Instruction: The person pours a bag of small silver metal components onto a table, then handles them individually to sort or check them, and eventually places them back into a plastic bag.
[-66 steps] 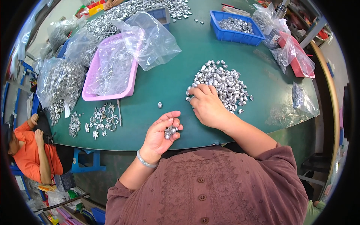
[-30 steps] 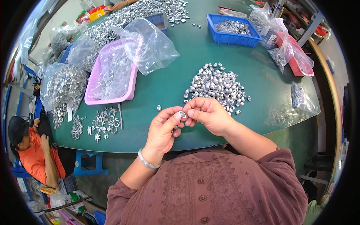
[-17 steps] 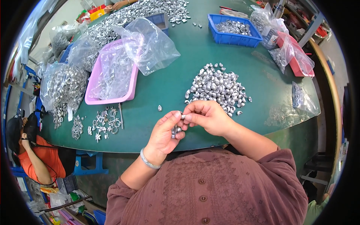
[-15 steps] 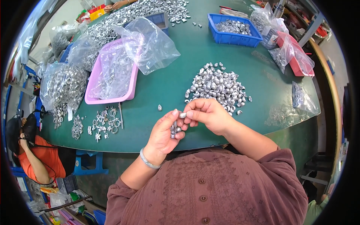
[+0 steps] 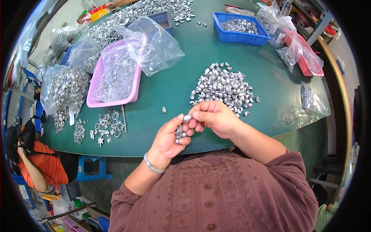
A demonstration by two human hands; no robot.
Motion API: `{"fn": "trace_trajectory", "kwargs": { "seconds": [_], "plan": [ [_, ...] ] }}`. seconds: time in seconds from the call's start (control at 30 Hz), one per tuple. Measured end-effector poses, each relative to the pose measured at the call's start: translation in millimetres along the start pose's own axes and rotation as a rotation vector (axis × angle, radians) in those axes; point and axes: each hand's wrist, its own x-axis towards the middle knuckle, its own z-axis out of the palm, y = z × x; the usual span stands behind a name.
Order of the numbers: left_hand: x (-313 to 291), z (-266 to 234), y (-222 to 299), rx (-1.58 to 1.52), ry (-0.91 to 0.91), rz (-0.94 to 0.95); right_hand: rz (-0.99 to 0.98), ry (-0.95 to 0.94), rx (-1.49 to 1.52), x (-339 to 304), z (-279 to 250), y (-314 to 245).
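My left hand point(image 5: 170, 133) is curled around several small silver teardrop-shaped metal pieces point(image 5: 179, 133), which lie against its fingers. One more silver teardrop-shaped piece point(image 5: 187, 118) is pinched between the thumb and fingers of my left hand, and the fingertips of my right hand point(image 5: 212, 116) close on its right side. Just beyond my right hand spreads a heap of similar silver pieces point(image 5: 224, 87) on the green table point(image 5: 170, 89). A single loose piece point(image 5: 164, 110) lies to the left of the heap.
At the left stand a pink basket point(image 5: 133, 92) with a clear plastic bag point(image 5: 158, 50) and a bag of silver rings point(image 5: 65, 89). Small metal castings point(image 5: 108, 123) lie near the front edge. A blue tray point(image 5: 241, 39) and a red tray point(image 5: 309, 65) are at the far right. A person in orange point(image 5: 44, 166) is at the left.
The piece at my fingertips has turned, so its smooth rounded side now shows more. My hands stay in nearly the same place.
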Motion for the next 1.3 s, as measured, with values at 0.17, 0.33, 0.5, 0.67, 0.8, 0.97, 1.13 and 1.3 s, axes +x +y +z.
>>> {"fn": "trace_trajectory", "kwargs": {
  "seconds": [0.17,0.33,0.5,0.67,0.8,0.97,1.13,1.3],
  "plan": [
    [0,-3,-1,0.022,0.040,-0.003,-0.027,-0.008,-0.092,-2,3,0],
    [-4,-1,1,0.067,0.039,0.007,-0.030,-0.018,-0.111,-4,9,-1],
    [-10,-1,5,0.108,0.041,0.063,-0.011,0.027,-0.081,-2,18,2],
    [-26,-5,10,0.122,0.073,0.143,0.014,0.038,-0.023,4,30,11],
    [-46,-22,17,0.113,0.042,0.196,0.055,0.007,-0.052,12,55,15],
    [-72,-48,29,0.062,0.033,0.215,0.101,-0.055,-0.079,31,88,27],
    [-94,-81,43,-0.016,0.019,0.239,0.163,-0.082,-0.122,52,122,42],
    [-109,-108,51,-0.058,0.009,0.308,0.171,-0.098,-0.151,69,145,58]
  ]
}}
